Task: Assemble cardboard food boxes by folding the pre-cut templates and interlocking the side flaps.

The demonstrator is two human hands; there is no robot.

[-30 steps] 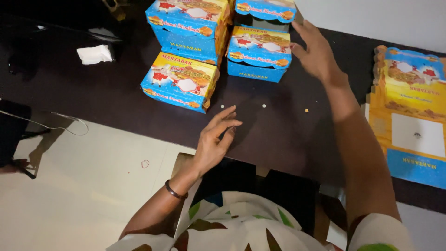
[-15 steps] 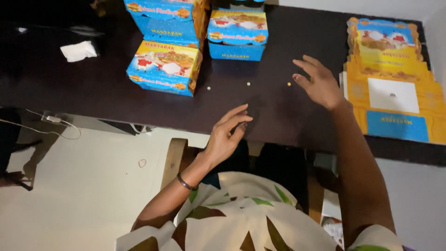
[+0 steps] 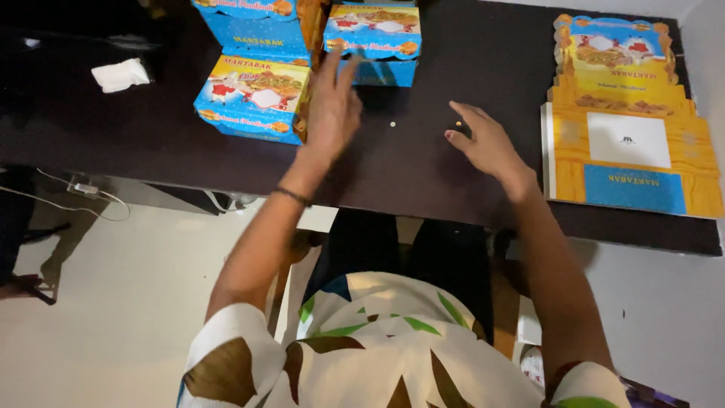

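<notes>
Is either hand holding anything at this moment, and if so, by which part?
Nothing is held. The left hand reaches open beside the nearest folded box; the right hand rests open on the dark table.

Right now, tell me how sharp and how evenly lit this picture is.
Head view: the left hand is motion-blurred by the folded boxes, while the right hand is sharper. The dark table swallows detail at its far left, the flat cartons are brightly lit, and the pale floor shows soft shadows.
</notes>
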